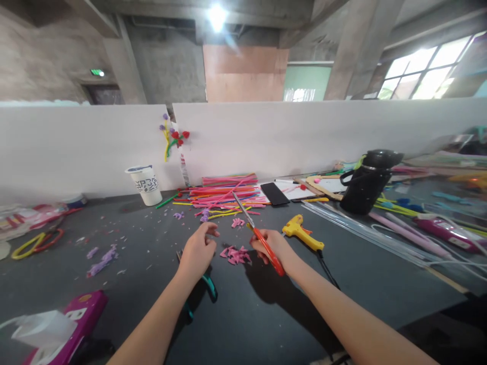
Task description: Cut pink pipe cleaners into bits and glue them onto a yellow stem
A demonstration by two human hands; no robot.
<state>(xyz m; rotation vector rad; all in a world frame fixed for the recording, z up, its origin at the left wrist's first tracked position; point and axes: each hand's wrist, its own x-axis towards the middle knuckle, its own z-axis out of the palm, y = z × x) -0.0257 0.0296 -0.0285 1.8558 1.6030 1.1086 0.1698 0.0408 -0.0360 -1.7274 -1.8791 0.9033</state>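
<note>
My right hand (271,247) is closed round the orange handles of a pair of scissors (254,228), whose blades point away toward a stack of coloured pipe cleaners (224,195). My left hand (198,249) hovers over the dark table with fingers curled in a pinch; what is in them is too small to make out. Between the two hands lies a small heap of cut pink pipe-cleaner pieces (236,254). Teal-handled pliers (208,286) lie under my left forearm.
A yellow glue gun (302,233) lies right of my right hand, a black kettle (367,181) beyond it. A phone (274,193), a white cup (146,184), purple scraps (102,256) and a magenta box (81,314) are around. A white partition (304,137) backs the table.
</note>
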